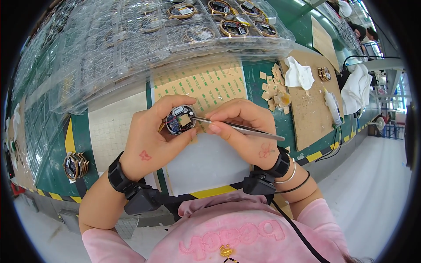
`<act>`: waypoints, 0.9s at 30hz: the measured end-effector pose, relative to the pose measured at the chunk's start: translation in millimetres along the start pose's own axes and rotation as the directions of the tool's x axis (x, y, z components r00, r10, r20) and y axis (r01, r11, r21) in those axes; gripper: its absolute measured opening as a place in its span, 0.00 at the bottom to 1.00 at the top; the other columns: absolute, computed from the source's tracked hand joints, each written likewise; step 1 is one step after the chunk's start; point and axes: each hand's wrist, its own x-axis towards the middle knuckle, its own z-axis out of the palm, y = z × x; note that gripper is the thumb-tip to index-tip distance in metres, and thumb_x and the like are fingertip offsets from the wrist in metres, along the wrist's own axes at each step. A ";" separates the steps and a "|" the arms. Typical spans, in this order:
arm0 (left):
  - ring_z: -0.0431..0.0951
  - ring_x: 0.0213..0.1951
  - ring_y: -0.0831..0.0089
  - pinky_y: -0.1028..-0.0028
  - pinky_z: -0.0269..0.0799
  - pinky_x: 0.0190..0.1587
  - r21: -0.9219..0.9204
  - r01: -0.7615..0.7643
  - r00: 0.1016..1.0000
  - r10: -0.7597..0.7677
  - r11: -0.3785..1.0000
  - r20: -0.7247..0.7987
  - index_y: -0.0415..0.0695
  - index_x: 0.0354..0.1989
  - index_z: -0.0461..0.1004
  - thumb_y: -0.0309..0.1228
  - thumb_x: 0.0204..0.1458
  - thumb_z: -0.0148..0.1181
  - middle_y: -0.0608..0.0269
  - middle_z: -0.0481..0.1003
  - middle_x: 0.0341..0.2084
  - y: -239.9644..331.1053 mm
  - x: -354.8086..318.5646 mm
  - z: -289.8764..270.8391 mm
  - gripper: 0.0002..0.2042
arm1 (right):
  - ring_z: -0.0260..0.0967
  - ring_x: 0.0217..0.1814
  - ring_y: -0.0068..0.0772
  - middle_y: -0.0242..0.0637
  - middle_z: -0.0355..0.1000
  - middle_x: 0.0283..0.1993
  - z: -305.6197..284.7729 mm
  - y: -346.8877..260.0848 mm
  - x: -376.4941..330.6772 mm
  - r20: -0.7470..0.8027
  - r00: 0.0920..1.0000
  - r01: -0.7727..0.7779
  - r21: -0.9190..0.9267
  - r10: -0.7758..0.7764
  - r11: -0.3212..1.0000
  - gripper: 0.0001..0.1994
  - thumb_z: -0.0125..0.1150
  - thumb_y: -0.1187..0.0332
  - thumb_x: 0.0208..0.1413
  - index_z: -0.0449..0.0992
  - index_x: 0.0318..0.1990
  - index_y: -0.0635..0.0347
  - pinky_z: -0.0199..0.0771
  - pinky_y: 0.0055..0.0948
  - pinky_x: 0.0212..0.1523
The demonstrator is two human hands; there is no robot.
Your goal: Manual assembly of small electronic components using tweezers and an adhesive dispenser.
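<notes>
My left hand (151, 140) is curled around a small round device (180, 119), thumb and fingers cupping its rim so its open face, with a blue circuit board and a tan patch, looks up at me. My right hand (245, 129) pinches a pair of metal tweezers (237, 126), whose tips touch the tan patch on the device's face while the long end runs back over my knuckles to the right. I hold both above a white mat (206, 164) on the green workbench (302, 30), just in front of a sheet of tan adhesive backing (210, 85). Clear plastic trays (131, 48) are stacked beyond it, some pockets holding more round units. A short stack of similar units (75, 165) sits to my left, and peeled tan scraps (274, 87) lie heaped to my right beside a brown board (309, 109).
</notes>
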 end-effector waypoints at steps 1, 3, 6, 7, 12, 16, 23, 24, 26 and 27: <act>0.76 0.35 0.82 0.81 0.75 0.36 0.000 -0.001 1.000 0.001 1.000 -0.001 0.42 0.48 0.70 0.18 0.43 0.63 0.64 0.75 0.33 0.1 -0.3 -0.1 0.20 | 0.74 0.43 0.28 0.41 0.73 0.42 -0.2 -0.8 0.0 0.002 0.999 -0.055 0.053 0.055 0.997 0.08 0.64 0.79 0.49 0.75 0.38 0.63 0.75 0.24 0.45; 0.76 0.35 0.82 0.81 0.75 0.35 0.007 0.010 1.000 -0.010 1.000 -0.002 0.41 0.48 0.70 0.18 0.43 0.62 0.64 0.75 0.33 0.4 -1.0 -0.5 0.20 | 0.74 0.43 0.28 0.41 0.73 0.42 0.5 0.8 -0.9 0.007 0.999 -0.044 0.067 0.044 0.997 0.09 0.64 0.80 0.49 0.74 0.38 0.64 0.75 0.24 0.45; 0.76 0.35 0.82 0.81 0.75 0.35 0.012 0.015 1.000 -0.015 1.000 -0.002 0.41 0.48 0.70 0.18 0.43 0.62 0.63 0.75 0.33 1.1 -0.9 -0.6 0.20 | 0.74 0.43 0.28 0.42 0.73 0.42 0.9 3.0 -1.3 0.014 1.000 -0.025 0.092 0.024 0.995 0.09 0.64 0.80 0.49 0.74 0.38 0.64 0.75 0.24 0.45; 0.76 0.35 0.82 0.81 0.75 0.35 0.015 0.014 1.000 -0.014 1.000 -0.001 0.41 0.48 0.70 0.18 0.43 0.62 0.63 0.75 0.33 1.3 -0.8 -0.5 0.20 | 0.74 0.43 0.28 0.41 0.73 0.42 1.0 3.4 -1.1 0.011 1.000 0.026 0.047 -0.027 0.999 0.09 0.64 0.80 0.49 0.74 0.38 0.64 0.75 0.24 0.44; 0.77 0.34 0.81 0.80 0.74 0.34 0.019 0.008 1.000 -0.009 1.000 0.029 0.41 0.48 0.71 0.18 0.44 0.61 0.63 0.75 0.32 2.8 -0.9 0.6 0.20 | 0.74 0.42 0.28 0.41 0.73 0.41 -0.3 3.7 1.7 0.034 0.988 0.156 -0.092 -0.153 0.984 0.09 0.65 0.80 0.47 0.75 0.37 0.64 0.75 0.24 0.43; 0.77 0.33 0.80 0.80 0.74 0.33 0.055 0.007 0.999 -0.010 0.998 0.053 0.41 0.48 0.71 0.18 0.44 0.60 0.62 0.76 0.32 2.4 -0.6 -0.9 0.19 | 0.74 0.41 0.29 0.41 0.75 0.39 -2.4 1.8 4.0 0.054 0.980 0.200 -0.158 -0.194 0.967 0.09 0.67 0.80 0.45 0.76 0.35 0.64 0.75 0.23 0.41; 0.78 0.31 0.76 0.78 0.74 0.31 0.148 -0.072 0.994 0.060 0.986 0.087 0.40 0.46 0.72 0.19 0.42 0.60 0.59 0.76 0.33 2.8 0.3 -2.3 0.19 | 0.75 0.39 0.31 0.39 0.77 0.36 -5.4 1.7 8.8 0.103 0.962 0.269 -0.202 -0.253 0.942 0.09 0.68 0.79 0.43 0.77 0.33 0.62 0.73 0.25 0.39; 0.78 0.31 0.75 0.78 0.74 0.31 0.167 -0.096 0.992 0.082 0.981 0.092 0.40 0.46 0.72 0.19 0.42 0.60 0.59 0.76 0.33 2.7 0.3 -2.5 0.19 | 0.75 0.39 0.32 0.39 0.77 0.36 -6.4 1.5 8.9 0.114 0.964 0.259 -0.192 -0.241 0.947 0.08 0.68 0.79 0.43 0.77 0.33 0.62 0.73 0.25 0.40; 0.78 0.30 0.74 0.78 0.74 0.30 0.182 -0.118 0.990 0.101 0.976 0.101 0.40 0.46 0.73 0.19 0.42 0.60 0.59 0.76 0.33 0.9 0.3 -3.2 0.18 | 0.75 0.39 0.32 0.38 0.77 0.36 -8.9 0.6 10.4 0.125 0.965 0.250 -0.178 -0.230 0.952 0.08 0.68 0.79 0.43 0.77 0.33 0.62 0.73 0.25 0.40; 0.78 0.30 0.73 0.77 0.74 0.30 0.194 -0.141 0.986 0.121 0.971 0.111 0.41 0.45 0.73 0.19 0.42 0.60 0.58 0.76 0.33 -0.1 0.4 -3.5 0.18 | 0.74 0.40 0.32 0.38 0.77 0.36 -10.7 -0.3 12.2 0.146 0.966 0.237 -0.161 -0.214 0.958 0.08 0.68 0.79 0.43 0.77 0.33 0.63 0.73 0.25 0.40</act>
